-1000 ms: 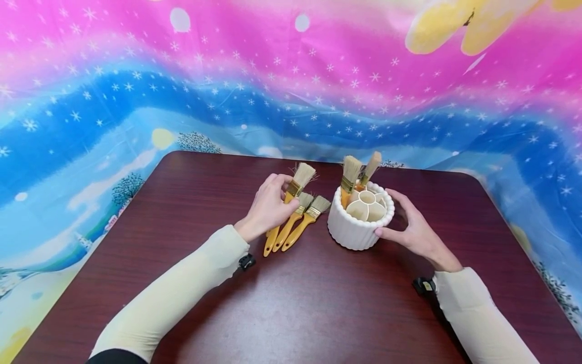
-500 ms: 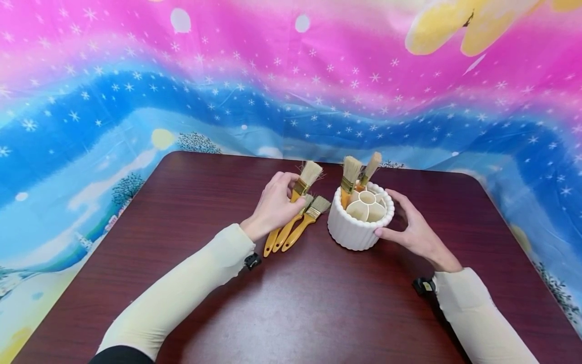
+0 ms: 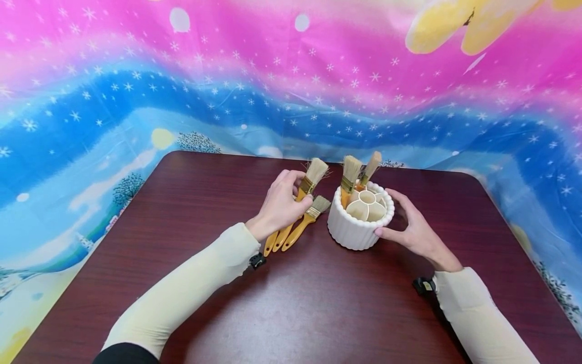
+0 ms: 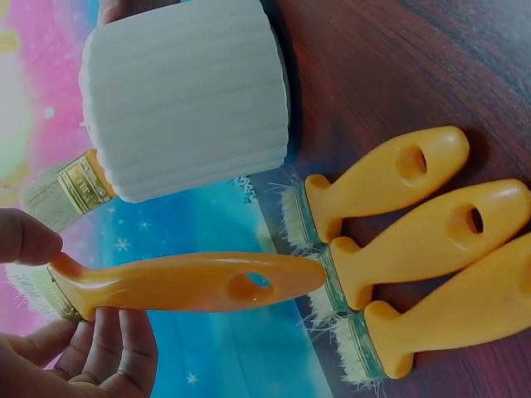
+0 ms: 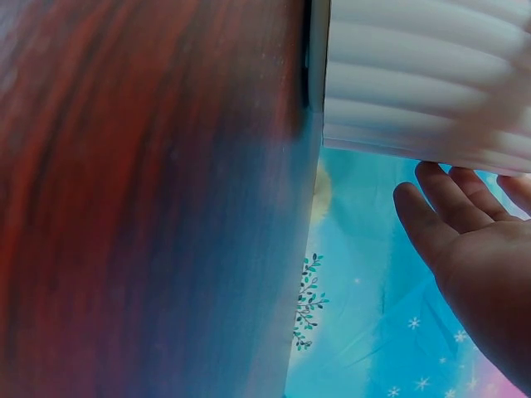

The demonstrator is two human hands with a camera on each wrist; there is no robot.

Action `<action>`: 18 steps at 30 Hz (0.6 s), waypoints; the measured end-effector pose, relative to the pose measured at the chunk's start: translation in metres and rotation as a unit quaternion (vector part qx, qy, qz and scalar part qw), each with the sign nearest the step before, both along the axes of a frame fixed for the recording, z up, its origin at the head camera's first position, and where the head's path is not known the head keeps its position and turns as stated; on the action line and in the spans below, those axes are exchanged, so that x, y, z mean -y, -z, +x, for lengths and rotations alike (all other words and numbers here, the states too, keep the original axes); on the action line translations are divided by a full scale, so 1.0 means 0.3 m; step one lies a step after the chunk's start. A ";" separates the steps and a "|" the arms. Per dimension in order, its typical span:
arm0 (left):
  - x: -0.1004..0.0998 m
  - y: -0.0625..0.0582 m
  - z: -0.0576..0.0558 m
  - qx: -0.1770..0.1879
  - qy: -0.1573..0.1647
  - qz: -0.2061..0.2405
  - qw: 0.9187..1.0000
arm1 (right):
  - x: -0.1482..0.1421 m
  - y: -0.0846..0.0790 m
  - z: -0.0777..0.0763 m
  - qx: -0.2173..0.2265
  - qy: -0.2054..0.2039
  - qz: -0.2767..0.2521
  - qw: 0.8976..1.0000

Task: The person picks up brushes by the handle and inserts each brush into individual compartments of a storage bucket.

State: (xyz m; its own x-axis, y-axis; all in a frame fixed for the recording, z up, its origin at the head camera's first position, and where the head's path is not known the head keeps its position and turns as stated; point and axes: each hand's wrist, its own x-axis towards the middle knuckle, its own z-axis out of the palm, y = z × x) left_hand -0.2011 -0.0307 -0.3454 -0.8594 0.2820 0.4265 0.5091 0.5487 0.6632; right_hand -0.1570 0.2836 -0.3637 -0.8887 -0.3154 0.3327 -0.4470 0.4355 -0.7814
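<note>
My left hand [image 3: 281, 206] pinches a paintbrush [image 3: 317, 171] near its ferrule, bristles up. In the left wrist view, its orange handle [image 4: 199, 282] hangs free between thumb and fingers. Below that hand, three similar brushes [image 4: 398, 174] lie side by side on the table, partly covered by it in the head view. A white ribbed brush holder [image 3: 354, 231] with inner compartments stands to their right. Two brushes [image 3: 351, 169] stand in it, bristles up, toward the back left. My right hand [image 3: 411, 230] holds the holder's right side, thumb in front and fingers behind.
The dark red-brown wooden table [image 3: 254, 313] reaches to rounded back corners. A colourful cloth backdrop [image 3: 254, 91] hangs behind it and along its sides.
My left hand has shifted right and slightly away with the brush it pinches, nearer the holder. The right hand, the holder and the lying brushes have stayed put.
</note>
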 end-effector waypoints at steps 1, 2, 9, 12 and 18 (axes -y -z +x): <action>-0.003 -0.002 0.001 -0.002 0.001 0.001 1.000 | -0.001 0.001 0.000 -0.001 -0.002 -0.001 1.000; -0.005 -0.004 0.002 -0.005 0.002 0.001 1.000 | -0.001 0.002 -0.001 -0.002 -0.004 -0.003 1.000; -0.023 -0.015 0.000 -0.020 0.009 0.017 1.000 | -0.003 0.005 -0.004 -0.006 -0.006 -0.003 1.000; -0.030 -0.021 0.000 -0.024 0.011 0.021 0.999 | 0.000 0.000 0.000 -0.003 -0.001 0.001 1.000; -0.047 -0.030 0.000 -0.025 0.022 0.035 0.999 | 0.000 -0.001 0.001 0.000 0.004 0.002 1.000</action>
